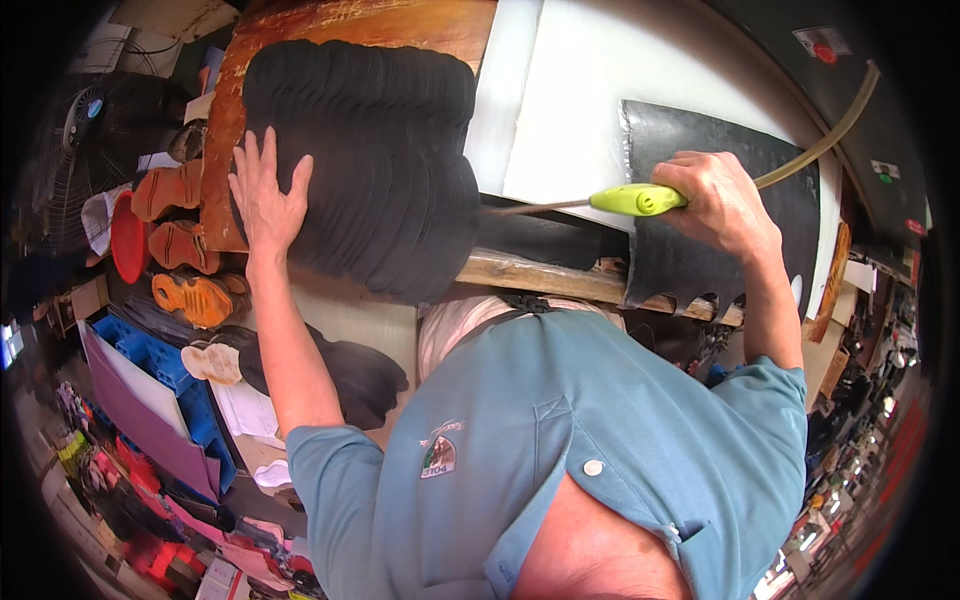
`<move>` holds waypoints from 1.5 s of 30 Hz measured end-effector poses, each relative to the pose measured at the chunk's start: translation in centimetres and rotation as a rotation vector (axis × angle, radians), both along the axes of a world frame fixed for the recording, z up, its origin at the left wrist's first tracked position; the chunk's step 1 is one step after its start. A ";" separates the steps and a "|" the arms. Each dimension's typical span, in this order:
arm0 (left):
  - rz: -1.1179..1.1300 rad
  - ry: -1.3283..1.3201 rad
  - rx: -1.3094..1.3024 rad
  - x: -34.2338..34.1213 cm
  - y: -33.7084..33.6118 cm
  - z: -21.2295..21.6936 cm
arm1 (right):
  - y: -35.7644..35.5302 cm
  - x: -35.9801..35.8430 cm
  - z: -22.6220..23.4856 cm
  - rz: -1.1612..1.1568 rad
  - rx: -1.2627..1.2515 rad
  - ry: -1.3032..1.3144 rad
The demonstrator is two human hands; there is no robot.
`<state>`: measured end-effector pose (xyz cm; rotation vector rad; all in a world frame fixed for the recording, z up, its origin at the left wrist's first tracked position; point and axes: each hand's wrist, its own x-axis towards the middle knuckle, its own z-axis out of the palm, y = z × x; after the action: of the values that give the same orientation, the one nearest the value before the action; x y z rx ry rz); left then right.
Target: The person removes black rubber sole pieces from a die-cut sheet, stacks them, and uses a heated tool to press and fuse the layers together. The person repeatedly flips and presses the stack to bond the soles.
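Note:
My left hand (pixel 270 200) lies flat with fingers spread on the left side of a big batch of black sole-shaped pieces (pixel 390 180), which overlap in rows on the bench. My right hand (pixel 722 203) is wrapped round a tool with a yellow-green handle (pixel 637 199) and a long thin metal shaft. The shaft points left, and its tip reaches the right edge of the black pieces. Behind the right hand a yellowish hose (pixel 835 132) curves up; whether it joins the tool is hidden. Below that hand lies a black sheet (pixel 720 160) with scalloped cut-outs along its near edge.
A white board (pixel 570 90) and a brown wooden board (pixel 400 20) cover the bench. Red and orange shoe soles (pixel 190 300), a red dish (pixel 128 238), a fan (pixel 90 140) and a blue crate (pixel 150 355) stand at left. A panel with red and green buttons (pixel 824 52) is at far right.

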<state>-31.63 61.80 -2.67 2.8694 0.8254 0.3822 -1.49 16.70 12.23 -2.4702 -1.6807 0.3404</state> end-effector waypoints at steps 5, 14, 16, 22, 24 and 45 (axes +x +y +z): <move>0.051 -0.012 0.003 0.5 -0.3 0.2 | -1.0 -0.2 0.1 -0.052 -0.020 -0.006; 0.054 0.018 -0.067 0.1 1.3 2.2 | 1.2 -0.1 -0.8 -0.271 -0.010 -0.123; 0.045 -0.085 -0.073 0.2 2.2 1.8 | 2.2 -0.5 -0.7 -0.119 0.036 -0.015; 0.040 -0.001 -0.151 0.0 3.4 -0.1 | 8.6 -2.6 -3.6 0.148 0.042 0.060; 0.043 0.029 -0.208 -0.3 4.0 0.3 | 11.0 -2.1 -4.5 0.068 0.150 0.025; 0.012 -0.227 -0.163 -1.8 6.3 -0.6 | 18.6 -3.0 -4.6 0.209 0.106 0.078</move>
<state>-33.40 68.14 -3.23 2.6123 0.7929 0.5998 -4.52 35.32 7.65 -2.1839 -1.8772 0.3548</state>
